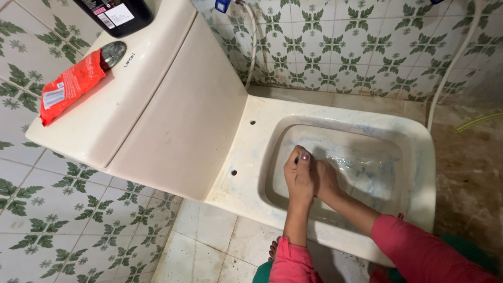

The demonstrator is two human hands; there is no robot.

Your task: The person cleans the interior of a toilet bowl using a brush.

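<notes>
Both hands are down inside the toilet bowl [419,157] at its near-left inner wall — the left hand [299,175] curled tight around something small and dark I can't make out, the right hand [326,179] pressed against it from the right, its grip hidden. The bowl's long axis runs away from the tank [157,105], and the left hand sits nearer that tank. I count one bowl, one tank, one red packet [70,86], one dark bottle [118,13] — and two hands.

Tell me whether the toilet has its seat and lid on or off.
Off. The toilet bowl shows a bare rim, and two empty mounting holes sit behind it. Both hands, left hand and right hand, reach inside the bowl.
</notes>
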